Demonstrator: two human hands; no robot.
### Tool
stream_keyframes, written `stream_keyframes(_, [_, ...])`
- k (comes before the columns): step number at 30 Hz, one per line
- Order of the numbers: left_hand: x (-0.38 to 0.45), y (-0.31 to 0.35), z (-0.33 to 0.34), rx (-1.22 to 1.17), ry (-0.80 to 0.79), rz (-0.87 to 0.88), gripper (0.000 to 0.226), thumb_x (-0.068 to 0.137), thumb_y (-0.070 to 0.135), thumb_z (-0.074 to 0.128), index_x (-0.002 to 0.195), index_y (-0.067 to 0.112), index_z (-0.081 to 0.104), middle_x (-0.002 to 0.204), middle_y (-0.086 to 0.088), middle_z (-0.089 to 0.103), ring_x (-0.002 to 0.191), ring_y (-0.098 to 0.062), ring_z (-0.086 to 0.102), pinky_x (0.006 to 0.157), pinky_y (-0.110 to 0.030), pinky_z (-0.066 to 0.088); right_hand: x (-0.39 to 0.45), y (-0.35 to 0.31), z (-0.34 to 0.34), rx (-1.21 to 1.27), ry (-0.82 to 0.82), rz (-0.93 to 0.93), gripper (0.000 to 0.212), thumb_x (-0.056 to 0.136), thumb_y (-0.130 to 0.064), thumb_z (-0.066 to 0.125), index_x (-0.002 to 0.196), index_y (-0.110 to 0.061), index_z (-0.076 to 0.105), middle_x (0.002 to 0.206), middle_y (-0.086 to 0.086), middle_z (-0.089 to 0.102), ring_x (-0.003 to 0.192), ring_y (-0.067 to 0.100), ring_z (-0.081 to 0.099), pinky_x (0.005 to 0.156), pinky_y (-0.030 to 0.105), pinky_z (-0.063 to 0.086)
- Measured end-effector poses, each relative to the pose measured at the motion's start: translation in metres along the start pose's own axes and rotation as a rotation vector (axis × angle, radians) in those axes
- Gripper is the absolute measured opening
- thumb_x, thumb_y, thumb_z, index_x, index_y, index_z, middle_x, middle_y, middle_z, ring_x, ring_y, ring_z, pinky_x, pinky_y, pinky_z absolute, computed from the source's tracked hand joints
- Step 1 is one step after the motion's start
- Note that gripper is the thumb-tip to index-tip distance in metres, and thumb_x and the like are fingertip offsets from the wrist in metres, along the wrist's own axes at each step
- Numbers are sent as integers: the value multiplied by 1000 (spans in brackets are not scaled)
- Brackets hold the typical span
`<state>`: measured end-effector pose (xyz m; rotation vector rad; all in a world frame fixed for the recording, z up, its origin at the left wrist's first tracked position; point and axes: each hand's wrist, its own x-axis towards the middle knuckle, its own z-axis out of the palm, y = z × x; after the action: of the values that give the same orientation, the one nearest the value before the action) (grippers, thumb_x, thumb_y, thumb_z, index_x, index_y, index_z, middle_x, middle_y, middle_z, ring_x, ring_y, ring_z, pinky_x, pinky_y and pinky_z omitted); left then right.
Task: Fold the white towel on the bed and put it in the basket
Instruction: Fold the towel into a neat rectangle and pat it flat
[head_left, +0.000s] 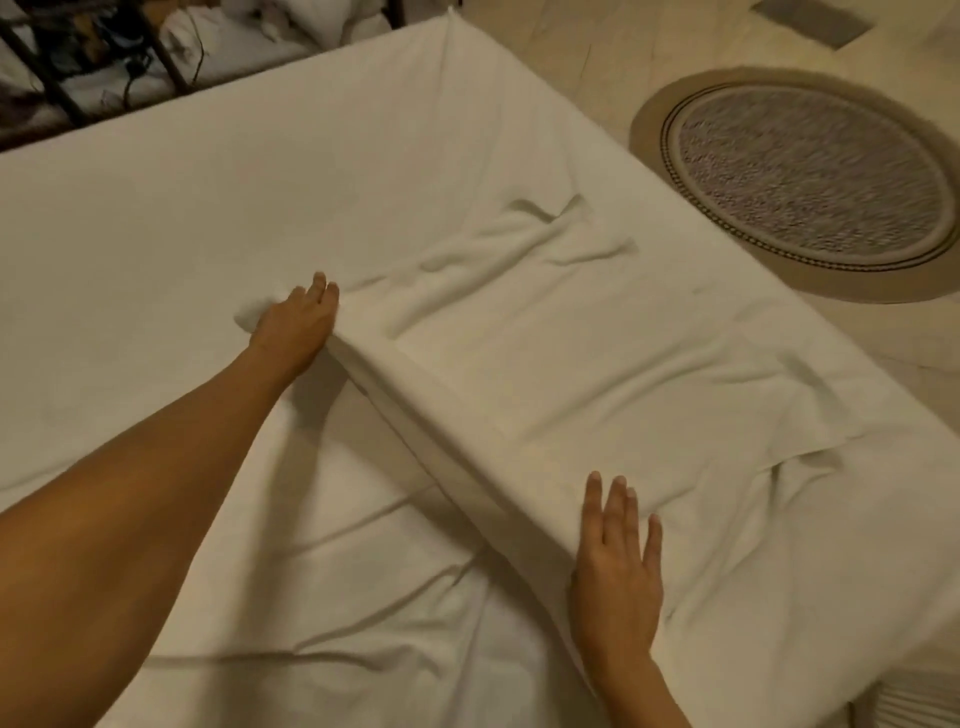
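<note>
The white towel (597, 364) lies spread on the white bed (156, 234), reaching toward the bed's right edge, with a doubled-over fold along its left side. My left hand (293, 325) rests at the far end of that fold, fingers together and pressing on the cloth. My right hand (618, 566) lies flat on the near end of the fold, fingers spread. Wrinkles run across the towel's far end. No basket is in view.
A round patterned rug (810, 182) lies on the tiled floor to the right of the bed. A dark metal rack (67, 78) with white linens stands beyond the bed's far left edge. The sheet near me is creased.
</note>
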<state>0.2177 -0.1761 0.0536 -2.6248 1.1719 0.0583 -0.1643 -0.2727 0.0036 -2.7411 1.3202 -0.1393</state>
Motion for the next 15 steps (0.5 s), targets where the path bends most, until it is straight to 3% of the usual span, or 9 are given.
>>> stream_keyframes(4, [64, 58, -29, -201, 72, -46, 55, 83, -26, 38, 136, -10, 34, 153, -30, 17, 125, -47, 41, 96, -53, 40, 73, 46, -4, -81, 77, 68, 63, 75, 6, 26, 136, 3, 43, 134, 29, 49, 123, 41, 49, 113, 42, -1])
stream_keyframes(7, [117, 104, -43, -320, 103, -56, 58, 83, -28, 33, 137, -8, 33, 154, -28, 13, 140, -42, 23, 107, -51, 32, 129, 83, 1, -110, 41, 95, 72, 67, 11, 66, 136, 3, 43, 135, 28, 48, 125, 40, 47, 113, 43, -3])
stream_keyframes(9, [153, 135, -50, -351, 139, -1, 59, 86, -26, 30, 142, -6, 28, 156, -26, 11, 145, -39, 10, 111, -48, 28, 163, 108, 5, -140, -4, 123, 82, 63, 6, 76, 137, 2, 41, 138, 26, 46, 128, 38, 44, 113, 43, -4])
stream_keyframes(12, [207, 186, -62, -344, 180, 92, 58, 91, -21, 26, 146, -5, 20, 157, -24, 7, 147, -34, 0, 116, -43, 20, 208, 147, 13, -176, -31, 174, 76, 70, 6, 70, 139, 2, 39, 140, 26, 44, 131, 38, 41, 113, 43, -4])
stream_keyframes(15, [260, 231, -80, -348, 163, 154, 64, 89, -23, 23, 148, -5, 7, 157, -23, -1, 147, -34, -5, 118, -38, 13, 255, 184, 15, -195, 14, 247, 65, 81, 8, 52, 142, 0, 32, 144, 25, 38, 135, 39, 33, 113, 46, -1])
